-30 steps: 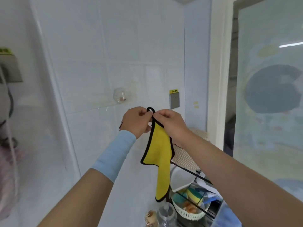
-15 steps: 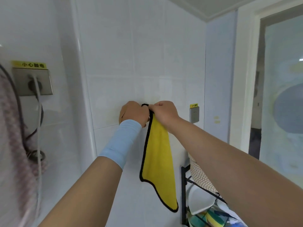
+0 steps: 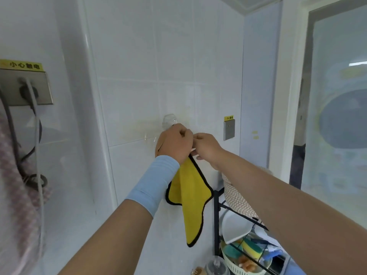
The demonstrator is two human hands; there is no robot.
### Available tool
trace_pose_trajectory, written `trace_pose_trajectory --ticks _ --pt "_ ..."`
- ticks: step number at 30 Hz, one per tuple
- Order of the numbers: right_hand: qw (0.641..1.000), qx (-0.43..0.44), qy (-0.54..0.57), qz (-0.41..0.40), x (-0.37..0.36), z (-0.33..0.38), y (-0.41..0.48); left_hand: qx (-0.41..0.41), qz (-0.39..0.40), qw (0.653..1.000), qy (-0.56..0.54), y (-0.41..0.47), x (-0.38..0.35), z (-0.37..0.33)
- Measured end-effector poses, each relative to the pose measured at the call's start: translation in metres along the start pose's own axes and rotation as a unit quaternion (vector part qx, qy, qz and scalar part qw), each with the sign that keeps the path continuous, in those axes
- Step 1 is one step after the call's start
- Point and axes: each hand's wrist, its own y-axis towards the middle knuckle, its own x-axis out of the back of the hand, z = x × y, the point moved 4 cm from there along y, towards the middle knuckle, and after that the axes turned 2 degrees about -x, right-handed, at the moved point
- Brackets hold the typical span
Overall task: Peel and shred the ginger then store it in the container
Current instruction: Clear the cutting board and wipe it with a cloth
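Both hands are raised to the white tiled wall [image 3: 139, 66], just under a clear stick-on hook [image 3: 169, 121]; the left hand [image 3: 174, 144], with a light blue sleeve [image 3: 155, 183] over its wrist, shows its back to the camera, its fingers curled in over the top corner of a yellow cloth [image 3: 188, 195] edged in black, though the fingertips themselves are hidden; the right hand [image 3: 206, 147] is touching it from the right, thumb and fingers pinched together on the same top edge; the cloth hangs down between the two forearms, its long point dangling freely in front of the tiles; to the left a metal socket plate [image 3: 25, 88] under a yellow warning label carries a plug and trailing cables; a small grey plate [image 3: 229, 129] sits on the wall right of the hands; below right, a black wire rack [image 3: 216, 215] holds a white dish [image 3: 234, 227] and a woven item [image 3: 238, 195]; beneath it a white basket [image 3: 236, 265] holds sponges [image 3: 252, 249] and some orange-brown pieces [image 3: 246, 262], too blurred to tell whether they are ginger.
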Motion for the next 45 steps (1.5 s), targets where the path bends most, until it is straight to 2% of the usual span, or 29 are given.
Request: trace_pose_trajectory --ticks 2,6,12,16,20,25,32,35,40,45 --pt "1.000 -0.003 -0.026 -0.014 0.020 -0.014 -0.013 -0.033 0.040 0.998 -0.041 -0.012 -0.022 -0.015" --pt "0.995 -0.046 -0.076 -0.041 0.076 -0.068 -0.052 -0.086 0.193 0.974 -0.079 -0.051 -0.093 -0.044" --pt "0.961 -0.177 -0.182 -0.110 0.187 -0.197 -0.145 -0.098 0.415 0.903 -0.057 -0.149 -0.232 -0.069" --pt "0.907 -0.326 -0.236 -0.127 0.260 -0.307 -0.224 -0.062 0.537 0.840 -0.046 -0.230 -0.333 -0.064" --pt "0.823 -0.429 -0.368 -0.059 0.309 -0.400 -0.303 -0.081 0.613 0.786 0.000 -0.306 -0.412 -0.073" --pt "0.773 -0.480 -0.414 -0.017 0.327 -0.481 -0.368 -0.065 0.649 0.757 0.021 -0.381 -0.485 -0.068" --pt "0.760 -0.488 -0.429 0.004 0.313 -0.554 -0.388 -0.046 0.677 0.733 0.058 -0.431 -0.527 -0.041" --pt "0.776 -0.485 -0.404 -0.020 0.311 -0.569 -0.390 -0.061 0.664 0.742 0.069 -0.429 -0.529 -0.032" --pt "0.812 -0.428 -0.392 -0.059 0.317 -0.566 -0.406 -0.147 0.592 0.790 0.062 -0.423 -0.527 -0.038" --pt "0.840 -0.367 -0.384 -0.107 0.309 -0.539 -0.446 -0.206 0.556 0.805 0.018 -0.450 -0.504 -0.036"
